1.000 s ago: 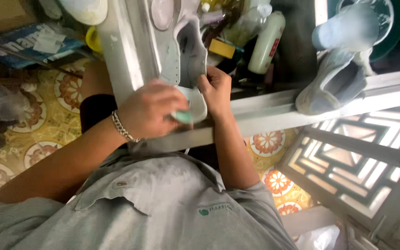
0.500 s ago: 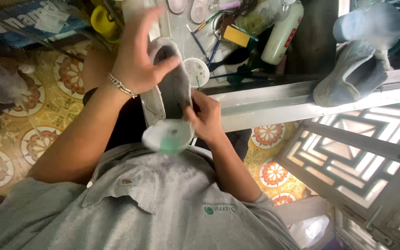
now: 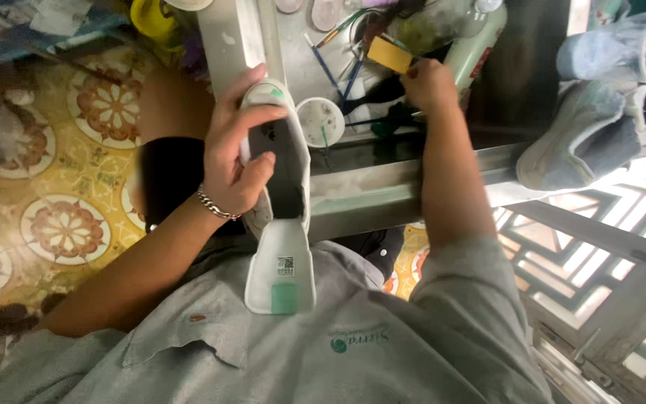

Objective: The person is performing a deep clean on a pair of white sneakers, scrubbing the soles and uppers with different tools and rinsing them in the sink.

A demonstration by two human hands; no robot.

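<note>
My left hand (image 3: 235,161) clamped round white sneaker (image 3: 278,202), fingers inside opening, tongue flopped toward my grey shirt (image 3: 338,352). Shoe sits over metal workbench (image 3: 383,198) edge, against my chest. Advice: keep shoe steady, opening facing up. My right hand (image 3: 429,84) reaching among brushes (image 3: 338,71), fingers closed by yellow block (image 3: 389,54); what it grips, cannot tell. Small round white tub (image 3: 321,121) holds whitish stuff, stick in it.

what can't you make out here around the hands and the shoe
Head view only:
- Right hand: its fingertips are lost among dark brushes, so what it grips is unclear.
- White shoe: the left hand covers its side and its inside is dark.
- Grey shoe at right: blurred.
</note>
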